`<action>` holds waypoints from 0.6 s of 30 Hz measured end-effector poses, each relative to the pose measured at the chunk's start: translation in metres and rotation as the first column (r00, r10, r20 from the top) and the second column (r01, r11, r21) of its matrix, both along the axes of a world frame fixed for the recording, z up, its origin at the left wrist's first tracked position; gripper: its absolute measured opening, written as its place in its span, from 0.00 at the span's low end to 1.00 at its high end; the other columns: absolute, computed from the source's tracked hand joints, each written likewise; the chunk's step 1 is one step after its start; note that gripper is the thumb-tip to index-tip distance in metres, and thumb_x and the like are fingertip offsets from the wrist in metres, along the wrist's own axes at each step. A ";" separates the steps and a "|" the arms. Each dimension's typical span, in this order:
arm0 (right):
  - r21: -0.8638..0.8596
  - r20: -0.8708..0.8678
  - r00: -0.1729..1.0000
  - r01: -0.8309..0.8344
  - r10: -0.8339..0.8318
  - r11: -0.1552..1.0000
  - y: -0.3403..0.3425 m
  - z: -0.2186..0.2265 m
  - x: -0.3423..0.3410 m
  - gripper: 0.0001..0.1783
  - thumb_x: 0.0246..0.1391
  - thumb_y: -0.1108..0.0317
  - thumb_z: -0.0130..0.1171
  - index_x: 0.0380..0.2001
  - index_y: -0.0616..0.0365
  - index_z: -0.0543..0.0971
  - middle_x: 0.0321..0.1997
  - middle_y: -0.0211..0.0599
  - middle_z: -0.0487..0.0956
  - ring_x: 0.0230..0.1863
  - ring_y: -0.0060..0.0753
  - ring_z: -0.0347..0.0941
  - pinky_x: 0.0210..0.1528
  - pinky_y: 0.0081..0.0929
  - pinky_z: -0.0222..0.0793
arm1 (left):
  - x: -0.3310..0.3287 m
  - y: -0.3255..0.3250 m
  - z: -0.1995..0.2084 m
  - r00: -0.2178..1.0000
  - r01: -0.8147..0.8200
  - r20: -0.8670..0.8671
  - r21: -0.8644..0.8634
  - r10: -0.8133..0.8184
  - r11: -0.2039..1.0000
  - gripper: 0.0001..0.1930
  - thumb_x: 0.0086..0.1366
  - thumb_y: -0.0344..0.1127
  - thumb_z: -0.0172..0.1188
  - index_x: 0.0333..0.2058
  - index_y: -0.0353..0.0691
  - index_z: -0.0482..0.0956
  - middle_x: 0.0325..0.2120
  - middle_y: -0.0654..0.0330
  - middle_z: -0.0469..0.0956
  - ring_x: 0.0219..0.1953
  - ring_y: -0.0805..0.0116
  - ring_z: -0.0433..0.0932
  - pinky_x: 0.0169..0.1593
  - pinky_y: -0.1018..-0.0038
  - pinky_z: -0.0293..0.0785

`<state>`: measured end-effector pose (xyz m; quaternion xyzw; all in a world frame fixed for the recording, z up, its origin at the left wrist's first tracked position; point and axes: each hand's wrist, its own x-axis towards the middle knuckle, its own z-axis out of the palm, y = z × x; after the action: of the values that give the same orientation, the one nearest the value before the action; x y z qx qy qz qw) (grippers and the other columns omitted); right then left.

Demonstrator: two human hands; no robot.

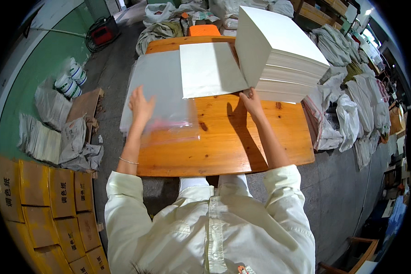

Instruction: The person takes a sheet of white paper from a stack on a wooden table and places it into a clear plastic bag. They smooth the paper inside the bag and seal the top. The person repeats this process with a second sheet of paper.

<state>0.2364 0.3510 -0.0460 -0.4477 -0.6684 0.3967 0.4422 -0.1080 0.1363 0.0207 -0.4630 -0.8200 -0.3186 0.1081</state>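
Note:
A white sheet of paper (205, 71), or a thin pad of it, lies on the far middle of the wooden table. My right hand (252, 102) pinches its near right corner between thumb and fingers. Left of the paper is a pile of clear plastic bags (157, 73), partly under the sheet, with pinkish strips along the near edges. My left hand (141, 106) is over these bags with its fingers spread and nothing in them; whether it touches the plastic I cannot tell. Close beyond my right hand rises a tall stack of white paper (283, 68).
The wooden table (223, 137) stands before me, with an orange stool (204, 30) behind it. Sacks (347, 105) crowd the floor on the right. Cardboard boxes (61, 192), white buckets (68, 84) and a red machine (102, 33) are along the left.

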 end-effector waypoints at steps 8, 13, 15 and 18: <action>-0.008 -0.533 0.774 0.399 -0.341 0.917 0.069 0.034 0.220 0.16 0.61 0.61 0.48 0.42 0.63 0.73 0.30 0.30 0.76 0.28 0.17 0.69 0.29 0.15 0.65 | 0.159 0.061 0.037 0.135 0.514 0.852 0.377 -0.507 0.770 0.30 0.69 0.54 0.37 0.54 0.30 0.65 0.52 0.47 0.69 0.56 0.59 0.67 0.60 0.67 0.60; -0.315 -0.372 0.849 0.264 -0.374 0.912 0.109 0.015 0.264 0.34 0.60 0.42 0.37 0.54 0.61 0.66 0.52 0.42 0.71 0.51 0.34 0.67 0.53 0.29 0.61 | 0.233 0.114 0.022 -0.057 0.526 0.871 0.441 -0.487 0.727 0.42 0.65 0.64 0.34 0.61 0.28 0.49 0.61 0.43 0.52 0.65 0.54 0.52 0.65 0.64 0.48; -0.352 -0.364 0.881 0.171 -0.303 0.920 0.113 0.012 0.262 0.41 0.59 0.35 0.29 0.60 0.60 0.60 0.65 0.46 0.59 0.65 0.44 0.54 0.66 0.38 0.43 | 0.256 0.133 0.019 -0.072 0.530 0.872 0.445 -0.484 0.722 0.45 0.63 0.67 0.34 0.62 0.28 0.44 0.63 0.43 0.46 0.66 0.53 0.47 0.66 0.64 0.44; -0.269 -0.398 0.910 0.006 -0.116 0.963 0.102 0.026 0.218 0.40 0.60 0.36 0.24 0.57 0.59 0.65 0.58 0.41 0.68 0.60 0.38 0.62 0.62 0.33 0.51 | 0.255 0.155 0.005 -0.017 0.496 0.883 0.415 -0.470 0.763 0.48 0.62 0.69 0.31 0.63 0.28 0.38 0.65 0.43 0.39 0.68 0.52 0.40 0.67 0.63 0.39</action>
<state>0.4547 0.4530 -0.0199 -0.4296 -0.4878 0.5524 0.5219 0.1474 0.2910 0.0262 -0.4093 -0.4863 -0.5410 -0.5508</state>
